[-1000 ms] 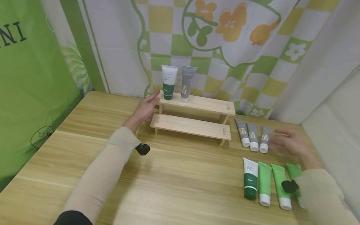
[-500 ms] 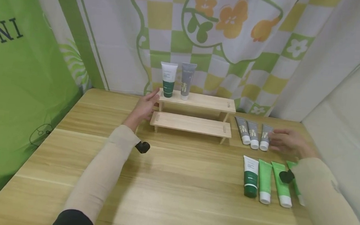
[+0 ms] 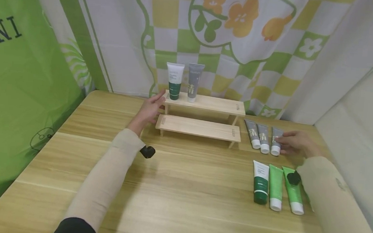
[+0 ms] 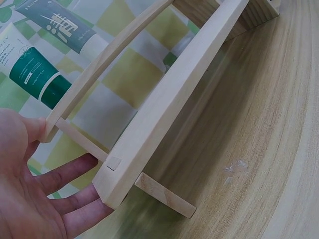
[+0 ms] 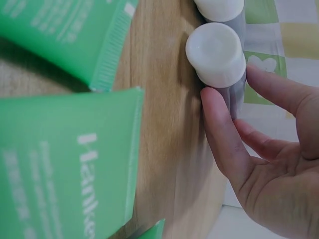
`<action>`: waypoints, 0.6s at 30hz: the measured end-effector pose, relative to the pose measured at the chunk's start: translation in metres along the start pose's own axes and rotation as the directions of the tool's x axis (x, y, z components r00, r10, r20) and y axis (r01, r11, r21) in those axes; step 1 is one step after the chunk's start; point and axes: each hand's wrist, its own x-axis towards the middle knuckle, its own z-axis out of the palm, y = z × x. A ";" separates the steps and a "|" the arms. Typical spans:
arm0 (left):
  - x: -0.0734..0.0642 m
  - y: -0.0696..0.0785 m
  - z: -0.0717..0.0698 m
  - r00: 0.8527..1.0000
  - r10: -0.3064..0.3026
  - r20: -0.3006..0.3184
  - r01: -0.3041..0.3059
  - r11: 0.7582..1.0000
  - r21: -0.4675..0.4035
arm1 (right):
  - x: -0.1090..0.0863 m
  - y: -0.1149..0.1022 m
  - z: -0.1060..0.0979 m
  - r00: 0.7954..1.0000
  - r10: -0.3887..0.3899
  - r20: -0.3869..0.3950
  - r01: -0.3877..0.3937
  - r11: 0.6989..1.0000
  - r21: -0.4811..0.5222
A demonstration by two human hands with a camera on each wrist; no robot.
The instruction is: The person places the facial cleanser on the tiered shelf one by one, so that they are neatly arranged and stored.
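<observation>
A two-step wooden display rack stands at the back of the table. My left hand touches its left end, thumb at the upper board's tip and nearly straight fingers by the leg and lower board. On the upper step stand a white-and-green tube and a grey tube, caps down. To the right, my right hand has its thumb and fingers on either side of the rightmost lying grey tube, close to its white cap. Two more grey tubes lie beside it.
Nearer on the right lie a white-and-green tube and green tubes with white caps, partly under my right sleeve. A patterned curtain hangs behind the rack. A white wall covering borders the table's right side.
My right hand has moved left onto the rightmost grey tube, and its sleeve now covers more of the green tubes. The left hand stays at the rack's end.
</observation>
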 end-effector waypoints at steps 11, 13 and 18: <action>0.001 -0.002 0.000 1.000 0.010 -0.004 -0.010 1.000 -0.013 | -0.002 -0.009 0.009 1.000 0.012 0.008 -0.011 0.998 -0.062; 0.001 -0.002 0.000 1.000 0.007 -0.003 -0.007 1.000 -0.014 | -0.001 -0.009 0.009 1.000 0.009 0.012 -0.008 0.997 -0.071; 0.001 -0.002 0.000 1.000 0.000 -0.006 0.000 1.000 -0.006 | 0.001 -0.008 0.009 1.000 0.020 0.014 -0.019 0.996 -0.092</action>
